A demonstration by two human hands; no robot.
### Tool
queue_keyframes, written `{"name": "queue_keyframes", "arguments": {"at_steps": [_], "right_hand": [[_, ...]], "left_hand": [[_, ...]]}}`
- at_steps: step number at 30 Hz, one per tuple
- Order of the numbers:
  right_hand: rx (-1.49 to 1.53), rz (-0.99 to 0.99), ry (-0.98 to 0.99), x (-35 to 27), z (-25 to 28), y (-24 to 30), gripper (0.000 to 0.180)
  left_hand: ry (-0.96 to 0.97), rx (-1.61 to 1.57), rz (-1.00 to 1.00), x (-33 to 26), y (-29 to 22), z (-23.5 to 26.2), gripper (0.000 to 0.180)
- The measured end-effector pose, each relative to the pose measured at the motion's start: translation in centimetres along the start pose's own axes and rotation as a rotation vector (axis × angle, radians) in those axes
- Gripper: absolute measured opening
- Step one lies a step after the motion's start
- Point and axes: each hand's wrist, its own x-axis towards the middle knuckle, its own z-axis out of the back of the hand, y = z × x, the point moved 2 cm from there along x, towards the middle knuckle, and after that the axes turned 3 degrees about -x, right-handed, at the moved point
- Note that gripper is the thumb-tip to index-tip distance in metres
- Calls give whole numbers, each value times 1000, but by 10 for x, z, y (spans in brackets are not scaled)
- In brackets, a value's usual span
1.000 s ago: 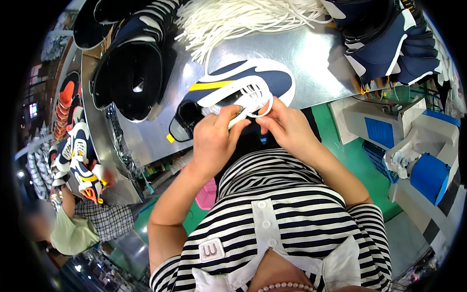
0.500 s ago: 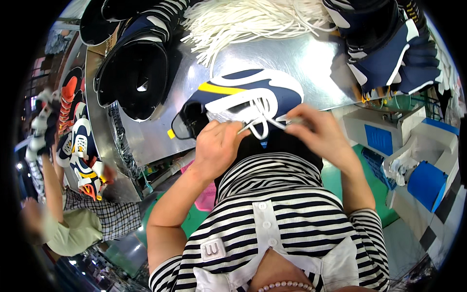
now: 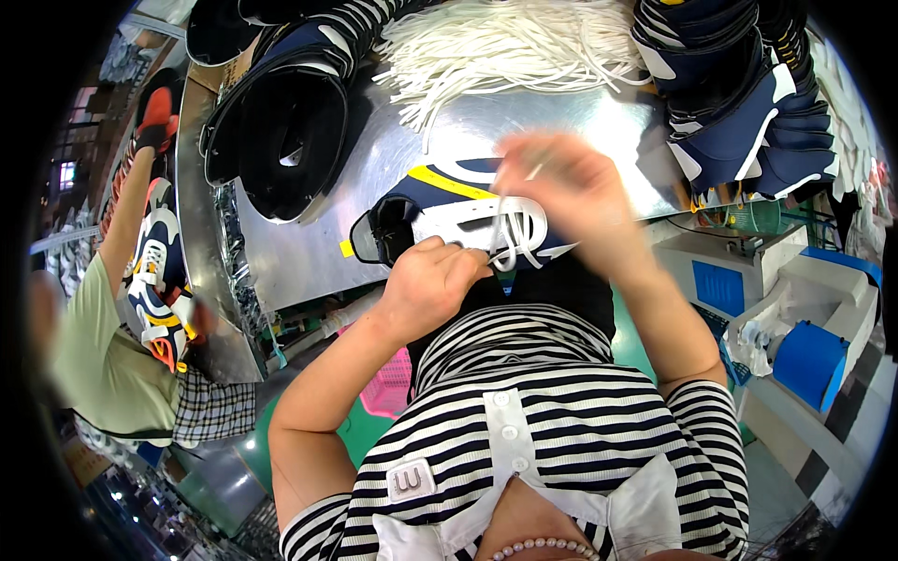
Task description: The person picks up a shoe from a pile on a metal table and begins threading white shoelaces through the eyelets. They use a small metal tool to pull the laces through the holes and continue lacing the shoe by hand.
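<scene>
A navy, white and yellow shoe upper [image 3: 433,192] lies on its side at the metal table's near edge, its black collar to the left. A white shoelace [image 3: 506,234] passes in loops through its eyestay. My left hand [image 3: 432,285] is closed, pinching the upper's near edge beside the eyelets; the fingertips are partly hidden. Raised over the toe end, my right hand [image 3: 566,192] is blurred by motion. Its fingers are closed on the lace, a strand of which runs up from the eyelets; the hand covers much of the toe.
A pile of white laces [image 3: 510,47] lies at the back of the table [image 3: 309,266]. Stacked uppers stand at left [image 3: 290,140] and right [image 3: 725,122]. A grey and blue machine [image 3: 795,318] is at right, a pink basket [image 3: 385,383] below. At left, a co-worker [image 3: 112,365] reaches toward shoes.
My right hand has risen up and away from the eyelets, drawing the lace with it. My left hand stays at the upper's near edge. The co-worker's arm now reaches farther forward.
</scene>
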Motion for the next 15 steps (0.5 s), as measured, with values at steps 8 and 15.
{"name": "queue_keyframes", "arguments": {"at_steps": [8,15], "right_hand": [[-215,-180,37,0,-6,-52,10],[-350,-53,89,10,-19,-55,12]], "left_hand": [[-115,-188,377,5,1,11,79],[-281,-131,820,16,7,11,43]]}}
